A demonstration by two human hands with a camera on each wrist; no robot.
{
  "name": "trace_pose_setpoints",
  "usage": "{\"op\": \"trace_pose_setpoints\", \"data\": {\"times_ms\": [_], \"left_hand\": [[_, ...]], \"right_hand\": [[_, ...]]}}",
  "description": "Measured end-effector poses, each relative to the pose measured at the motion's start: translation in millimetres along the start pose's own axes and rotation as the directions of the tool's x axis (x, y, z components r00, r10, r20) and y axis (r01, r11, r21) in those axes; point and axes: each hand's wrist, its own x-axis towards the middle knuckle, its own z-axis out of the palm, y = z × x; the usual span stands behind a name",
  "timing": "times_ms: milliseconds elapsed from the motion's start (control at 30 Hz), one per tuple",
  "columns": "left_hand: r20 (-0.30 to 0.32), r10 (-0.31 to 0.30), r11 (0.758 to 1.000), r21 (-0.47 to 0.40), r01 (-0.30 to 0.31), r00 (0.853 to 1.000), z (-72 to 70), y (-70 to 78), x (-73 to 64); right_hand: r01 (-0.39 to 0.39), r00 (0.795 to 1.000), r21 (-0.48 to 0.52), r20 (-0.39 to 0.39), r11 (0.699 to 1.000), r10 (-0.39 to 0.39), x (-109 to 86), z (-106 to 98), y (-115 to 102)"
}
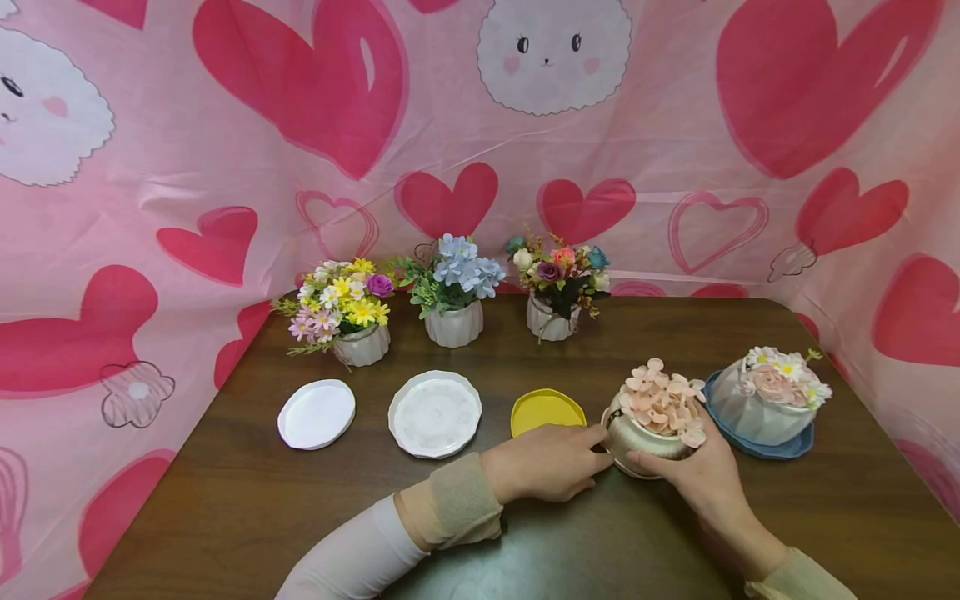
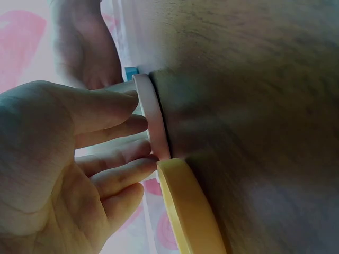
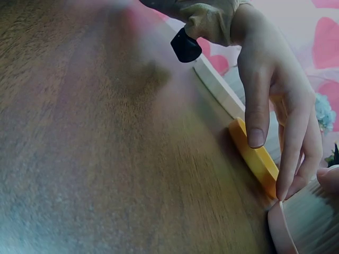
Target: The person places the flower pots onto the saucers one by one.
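Observation:
My right hand (image 1: 712, 475) grips a pale, fine-ribbed flower pot (image 1: 637, 442) of peach artificial flowers (image 1: 663, 398), thumb on the near side, fingers mostly hidden behind it. The pot stands on a pale pink saucer (image 2: 153, 116). From the left, my left hand (image 1: 551, 462) reaches in with its fingers extended, fingertips right at that saucer's rim. Beneath the left hand lies a yellow saucer (image 1: 547, 410), partly covered in the head view; its edge (image 3: 254, 159) sits close beside the pink saucer in the right wrist view.
Right of the pot, a white pot (image 1: 750, 408) of pale flowers sits on a blue saucer (image 1: 780, 452). A white round saucer (image 1: 317, 414) and a white faceted saucer (image 1: 435, 414) lie left. Behind stand pots with yellow (image 1: 362, 343), blue (image 1: 454, 325) and mixed flowers (image 1: 551, 318).

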Motion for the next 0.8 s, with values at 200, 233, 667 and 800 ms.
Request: {"op": "trace_pose_setpoints", "data": {"times_ms": [200, 233, 667, 800], "left_hand": [[-0.001, 0.000, 1.000, 0.007, 0.000, 1.000, 0.0, -0.1, 0.0], [-0.003, 0.000, 1.000, 0.010, 0.000, 1.000, 0.3, -0.1, 0.1], [-0.010, -0.004, 1.000, 0.011, 0.004, 1.000, 0.8, 0.4, 0.0], [-0.015, -0.002, 1.000, 0.016, 0.003, 1.000, 1.6, 0.5, 0.4]], "right_hand": [[-0.008, 1.000, 0.004, 0.008, 1.000, 0.008, -0.6, 0.2, -0.6], [-0.004, 1.000, 0.000, 0.005, 1.000, 0.004, -0.8, 0.3, -0.8], [0.020, 1.000, 0.000, -0.015, 1.000, -0.020, -1.8, 0.7, 0.9], [0.027, 1.000, -0.014, -0.010, 1.000, -0.027, -2.1, 0.0, 1.9]]}}
